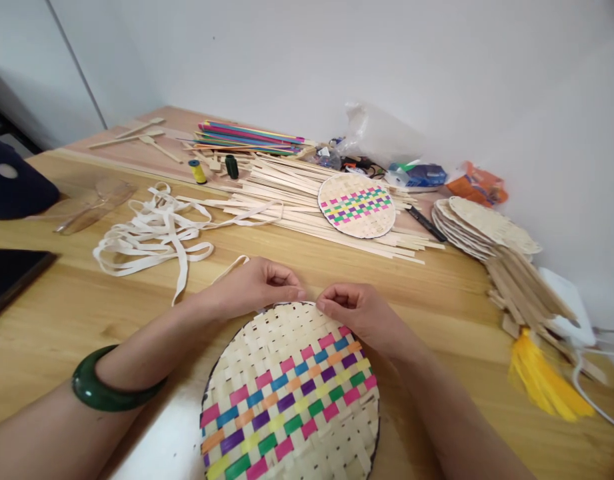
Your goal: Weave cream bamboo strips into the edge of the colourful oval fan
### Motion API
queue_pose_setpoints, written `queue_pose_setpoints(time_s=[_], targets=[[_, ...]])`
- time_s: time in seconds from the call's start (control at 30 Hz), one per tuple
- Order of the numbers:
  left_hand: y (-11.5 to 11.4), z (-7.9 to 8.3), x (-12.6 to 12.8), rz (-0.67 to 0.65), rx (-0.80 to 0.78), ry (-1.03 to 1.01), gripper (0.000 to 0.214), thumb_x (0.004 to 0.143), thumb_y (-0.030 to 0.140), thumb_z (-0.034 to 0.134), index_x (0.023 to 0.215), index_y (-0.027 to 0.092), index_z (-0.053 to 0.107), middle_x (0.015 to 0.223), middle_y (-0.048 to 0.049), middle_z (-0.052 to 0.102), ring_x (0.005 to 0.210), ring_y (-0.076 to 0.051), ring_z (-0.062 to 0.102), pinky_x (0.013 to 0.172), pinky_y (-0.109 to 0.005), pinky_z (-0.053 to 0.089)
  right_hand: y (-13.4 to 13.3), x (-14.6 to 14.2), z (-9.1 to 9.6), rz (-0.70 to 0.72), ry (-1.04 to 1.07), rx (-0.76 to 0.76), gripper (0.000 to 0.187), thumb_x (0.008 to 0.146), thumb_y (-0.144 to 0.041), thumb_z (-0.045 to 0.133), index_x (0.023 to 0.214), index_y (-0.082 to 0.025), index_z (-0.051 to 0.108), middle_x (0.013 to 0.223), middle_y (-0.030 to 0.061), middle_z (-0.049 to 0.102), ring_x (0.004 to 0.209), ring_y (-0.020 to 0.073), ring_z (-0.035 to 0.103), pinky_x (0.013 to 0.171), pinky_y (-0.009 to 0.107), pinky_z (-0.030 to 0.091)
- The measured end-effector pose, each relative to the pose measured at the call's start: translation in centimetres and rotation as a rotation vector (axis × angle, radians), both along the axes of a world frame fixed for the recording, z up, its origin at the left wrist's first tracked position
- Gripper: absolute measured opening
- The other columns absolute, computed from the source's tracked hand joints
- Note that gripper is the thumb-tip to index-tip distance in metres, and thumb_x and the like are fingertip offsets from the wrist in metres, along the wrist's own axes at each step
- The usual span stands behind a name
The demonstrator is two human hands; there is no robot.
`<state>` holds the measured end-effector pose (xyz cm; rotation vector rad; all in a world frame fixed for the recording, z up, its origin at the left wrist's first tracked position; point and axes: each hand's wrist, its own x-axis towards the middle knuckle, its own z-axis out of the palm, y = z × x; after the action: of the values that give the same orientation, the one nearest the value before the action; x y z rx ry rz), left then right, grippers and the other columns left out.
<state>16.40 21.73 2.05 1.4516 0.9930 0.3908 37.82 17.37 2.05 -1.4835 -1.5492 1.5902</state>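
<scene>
A round woven bamboo panel (277, 363) tilts up before me, with bands of pink, blue, orange, purple, yellow and green strips and a dark line along its edge. At its top rim the fingers of my left hand (259, 287) are pinched together. Just to the right, my right hand (364, 313) pinches the same rim between thumb and bent fingers. White flat tape (157, 233) lies in a loose heap beyond my left forearm, and a strand of it passes behind that hand. Whether tape is between my fingertips is hard to see. The panel's lower edge is out of view.
A second woven panel (357, 205) rests on pale bamboo strips (281, 190). Coloured strips (251, 137), a yellow thread spool (197, 172) and a dark green spool (231, 167) lie behind. At right are stacked panels (487, 227), flat sticks (529, 283) and a yellow tassel (547, 380).
</scene>
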Motion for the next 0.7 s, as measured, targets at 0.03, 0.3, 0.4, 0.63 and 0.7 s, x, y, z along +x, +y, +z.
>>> queue_pose_setpoints(time_s=[0.03,0.3,0.4,0.63,0.7], targets=[[0.00,-0.08,0.05,0.003,-0.002,-0.005,0.032,0.070,0.050,0.078,0.074,0.018,0.075,0.063,0.0044,0.061,0.057,-0.009,0.044,0.051,-0.021,0.033,-0.03,-0.04,-0.02,0.005,-0.001,0.010,0.023,0.082,-0.038,0.063,0.072,-0.017,0.063,0.066,-0.0032,0.053,0.059,0.0098,0.044,0.055,0.024,0.035],[-0.18,-0.21,0.45,0.032,-0.103,-0.028,0.038,0.063,0.055,0.081,0.067,0.018,0.071,0.057,0.0061,0.056,0.053,-0.008,0.040,0.049,-0.021,0.030,-0.09,-0.19,-0.04,0.021,-0.017,0.034,0.022,0.081,-0.038,0.063,0.072,-0.018,0.064,0.067,-0.0019,0.053,0.061,0.0111,0.045,0.057,0.025,0.036],[-0.11,-0.15,0.37,0.024,-0.116,0.000,0.036,0.062,0.053,0.082,0.070,0.019,0.074,0.062,0.0049,0.061,0.056,-0.009,0.046,0.051,-0.021,0.034,-0.05,-0.15,-0.10,0.021,-0.022,0.038,0.022,0.081,-0.038,0.063,0.073,-0.018,0.064,0.068,-0.0019,0.054,0.061,0.0114,0.045,0.057,0.025,0.036],[-0.24,-0.18,-0.16,-0.041,-0.144,0.080,0.036,0.069,0.056,0.075,0.061,0.021,0.073,0.053,0.0062,0.055,0.051,-0.010,0.041,0.048,-0.022,0.031,-0.05,-0.18,0.06,0.014,-0.025,0.036,0.021,0.081,-0.037,0.063,0.072,-0.018,0.064,0.068,-0.0021,0.055,0.061,0.0115,0.046,0.057,0.025,0.037],[-0.24,-0.25,-0.25,-0.053,-0.150,0.071,0.035,0.071,0.055,0.074,0.066,0.021,0.075,0.055,0.0051,0.059,0.053,-0.011,0.044,0.050,-0.023,0.033,-0.06,-0.16,0.12,0.013,-0.021,0.034,0.021,0.082,-0.036,0.063,0.072,-0.018,0.064,0.068,-0.0020,0.055,0.061,0.0114,0.047,0.057,0.025,0.037]])
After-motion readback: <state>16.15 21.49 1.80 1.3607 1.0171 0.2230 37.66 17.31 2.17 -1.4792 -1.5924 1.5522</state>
